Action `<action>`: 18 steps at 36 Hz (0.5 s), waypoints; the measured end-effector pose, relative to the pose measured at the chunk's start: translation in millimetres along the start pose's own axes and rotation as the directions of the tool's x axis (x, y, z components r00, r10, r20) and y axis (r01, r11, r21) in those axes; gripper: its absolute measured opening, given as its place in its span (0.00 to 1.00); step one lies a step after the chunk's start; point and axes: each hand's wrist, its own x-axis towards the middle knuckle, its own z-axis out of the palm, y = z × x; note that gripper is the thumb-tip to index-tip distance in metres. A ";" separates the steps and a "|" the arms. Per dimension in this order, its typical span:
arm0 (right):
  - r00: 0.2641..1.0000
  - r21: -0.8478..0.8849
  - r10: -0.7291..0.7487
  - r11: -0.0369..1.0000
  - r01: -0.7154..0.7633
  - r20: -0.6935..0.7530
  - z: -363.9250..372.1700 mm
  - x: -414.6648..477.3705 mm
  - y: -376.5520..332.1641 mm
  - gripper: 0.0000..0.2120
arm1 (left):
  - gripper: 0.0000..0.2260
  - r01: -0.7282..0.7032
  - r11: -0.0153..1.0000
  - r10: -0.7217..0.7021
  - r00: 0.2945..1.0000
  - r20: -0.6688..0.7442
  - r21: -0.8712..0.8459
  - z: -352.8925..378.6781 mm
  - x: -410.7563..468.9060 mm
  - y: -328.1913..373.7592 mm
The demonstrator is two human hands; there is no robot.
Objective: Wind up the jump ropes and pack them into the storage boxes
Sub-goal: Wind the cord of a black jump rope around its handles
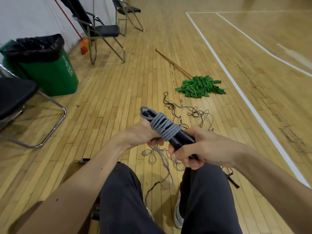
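A grey jump rope (pixel 164 126) is coiled in several turns around its two black handles (pixel 181 141), held in front of my knees. My right hand (pixel 194 149) grips the near ends of the handles. My left hand (pixel 143 134) is beside the coil and holds the loose grey strand, which hangs down to the floor between my legs. A second, dark brown jump rope (pixel 194 113) lies tangled on the wooden floor just beyond my hands. One black handle (pixel 233 180) lies on the floor by my right leg. No storage box is in view.
A green mop (pixel 200 86) with a wooden stick lies on the floor ahead. A green bin (pixel 50 73) with a black liner stands at the left. Folding chairs (pixel 101 31) stand at the left and back. White court lines (pixel 236 81) run along the right.
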 end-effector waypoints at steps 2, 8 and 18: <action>1.000 0.041 -0.005 0.999 0.004 0.025 -3.0 -1.6 0.7 0.04 | 0.08 -0.049 0.998 0.049 0.999 -0.001 -0.043 2.0 -3.0 5.4; 0.995 0.174 0.037 0.985 -0.020 -0.096 -11.7 3.4 5.9 0.06 | 0.18 -0.116 0.991 0.114 0.993 -0.034 -0.064 5.4 -2.2 4.0; 0.920 0.045 -0.038 0.997 0.060 -0.391 -18.2 14.5 14.8 0.05 | 0.19 -0.086 0.991 0.078 0.994 -0.076 -0.107 14.9 -1.3 13.0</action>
